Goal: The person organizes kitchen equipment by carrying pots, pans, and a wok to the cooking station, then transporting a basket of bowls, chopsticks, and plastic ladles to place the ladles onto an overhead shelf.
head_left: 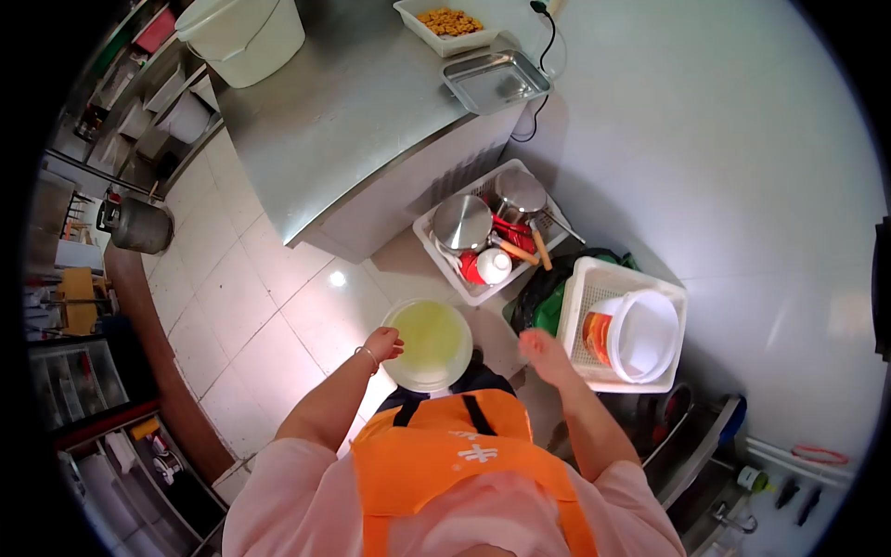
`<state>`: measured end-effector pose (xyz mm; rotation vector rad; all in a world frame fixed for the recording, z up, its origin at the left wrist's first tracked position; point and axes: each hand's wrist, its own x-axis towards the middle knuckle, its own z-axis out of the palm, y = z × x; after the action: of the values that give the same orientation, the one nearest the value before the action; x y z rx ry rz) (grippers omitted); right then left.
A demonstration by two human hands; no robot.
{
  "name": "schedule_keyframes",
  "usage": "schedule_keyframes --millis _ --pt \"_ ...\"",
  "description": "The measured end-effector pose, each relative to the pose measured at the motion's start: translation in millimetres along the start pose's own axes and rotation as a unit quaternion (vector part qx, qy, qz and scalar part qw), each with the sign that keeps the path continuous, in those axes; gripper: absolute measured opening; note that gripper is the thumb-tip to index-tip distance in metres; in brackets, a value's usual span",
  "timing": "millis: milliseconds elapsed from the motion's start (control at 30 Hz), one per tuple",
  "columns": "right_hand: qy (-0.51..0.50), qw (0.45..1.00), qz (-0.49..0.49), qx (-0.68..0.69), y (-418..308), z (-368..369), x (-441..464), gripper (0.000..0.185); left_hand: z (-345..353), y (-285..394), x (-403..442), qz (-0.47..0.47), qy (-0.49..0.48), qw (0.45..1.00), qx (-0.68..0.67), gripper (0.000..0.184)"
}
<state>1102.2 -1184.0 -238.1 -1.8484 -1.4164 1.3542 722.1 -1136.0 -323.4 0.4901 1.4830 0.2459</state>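
Note:
My left hand [383, 344] is closed, its fingers curled in at the left rim of a round tub [428, 384]; whether it grips the rim cannot be made out. Pale yellow-green liquid [432, 336] fills the tub, which is just in front of my legs. To the right of the tub and apart from it, my right hand [546, 355] is smeared by motion, so its fingers are unclear. Nearest to that hand are a white plastic basket [577, 367] holding a white bucket [647, 336] with an orange label, and a green bag [548, 302].
A white basket [476, 297] holds steel pots [462, 223] and a red-and-white bottle [494, 266]. The steel counter [325, 130] carries a large white bucket [246, 42], a metal tray [497, 82] and a tray of orange-brown food [450, 22]. A gas cylinder [139, 226] stands at left.

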Motion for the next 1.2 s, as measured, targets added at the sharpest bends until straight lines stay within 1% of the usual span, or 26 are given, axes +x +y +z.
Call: schedule_keyframes --millis 67,100,167,200,233,267,333,367,400,433,467,500,533,567,633,700,767,800,833,900,933,967,1033,1067,1133,1200 --pt "0.036 0.995 -0.021 -0.089 -37 -28 65 0.021 2 11 7 -0.004 0.011 1.0 -0.021 0.041" --pt "0.064 0.994 -0.037 -0.075 -50 -41 99 0.022 4 16 16 -0.007 0.022 0.999 -0.04 0.041" --pt "0.111 0.989 -0.016 -0.093 -60 -66 170 0.025 8 22 42 -0.017 0.013 0.999 -0.044 0.043" --pt "0.13 0.988 -0.027 -0.082 -35 -75 213 0.027 12 25 52 -0.009 0.018 0.999 -0.036 0.043" --pt "0.154 0.979 -0.009 -0.131 -33 -83 238 0.029 15 29 60 -0.004 0.029 0.999 -0.031 0.042" --pt "0.16 0.977 -0.01 -0.143 -23 -93 269 0.03 18 36 69 0.003 0.027 0.999 -0.028 0.044" --pt "0.19 0.959 -0.011 -0.211 29 -113 336 0.031 32 49 94 0.008 0.031 0.999 -0.042 0.047" --pt "0.157 0.964 0.054 -0.209 34 -124 352 0.037 39 54 106 0.017 0.029 0.998 -0.052 0.051" --pt "0.155 0.961 0.084 -0.213 51 -129 372 0.042 46 60 120 0.007 0.034 0.998 -0.053 0.051" --pt "0.154 0.957 0.114 -0.218 73 -131 391 0.047 52 67 133 0.006 0.02 0.999 -0.048 0.055" --pt "0.145 0.958 0.118 -0.219 85 -134 406 0.047 62 72 150 0.006 0.004 0.999 -0.045 0.06" --pt "0.139 0.957 0.124 -0.223 97 -136 418 0.051 70 78 168 -0.003 0.007 0.999 -0.049 0.06" --pt "0.134 0.956 0.131 -0.228 107 -137 429 0.056 77 83 186 -0.002 0.025 0.998 -0.062 0.064" --pt "0.125 0.956 0.134 -0.229 118 -138 439 0.056 84 85 205 -0.001 0.042 0.996 -0.074 0.069" --pt "0.147 0.953 0.109 -0.242 139 -140 453 0.064 98 74 246 -0.012 0.067 0.995 -0.079 0.073" --pt "0.111 0.955 0.125 -0.246 150 -143 470 0.066 110 71 272 -0.018 0.1 0.992 -0.081 0.077" --pt "0.081 0.937 0.205 -0.271 150 -149 478 0.068 126 79 290 -0.021 0.132 0.984 -0.117 0.082" --pt "0.076 0.942 0.199 -0.259 150 -148 483 0.072 129 82 292 -0.024 0.137 0.983 -0.117 0.082" --pt "0.07 0.943 0.199 -0.257 161 -146 491 0.072 131 88 289 -0.026 0.145 0.98 -0.134 0.083" --pt "0.061 0.976 0.143 -0.151 187 -141 511 0.075 132 90 287 -0.028 0.155 0.976 -0.153 0.083" --pt "0.074 0.984 0.149 -0.067 171 -139 505 0.078 132 89 287 -0.024 0.139 0.971 -0.193 0.084" --pt "0.072 0.984 0.148 -0.067 169 -137 507 0.078 132 88 287 -0.021 0.122 0.964 -0.234 0.084" --pt "0.08 0.98 0.18 -0.016 161 -132 509 0.079 133 90 288 -0.016 0.132 0.962 -0.237 0.085" --pt "0.078 0.981 0.179 -0.016 155 -131 509 0.079 133 91 288 -0.012 0.139 0.961 -0.239 0.086" --pt "0.088 0.968 0.227 0.06 146 -129 507 0.079 138 93 285 -0.016 0.14 0.959 -0.246 0.089" --pt "0.104 0.97 0.209 0.069 148 -125 505 0.079 140 96 281 -0.021 0.141 0.957 -0.254 0.092"
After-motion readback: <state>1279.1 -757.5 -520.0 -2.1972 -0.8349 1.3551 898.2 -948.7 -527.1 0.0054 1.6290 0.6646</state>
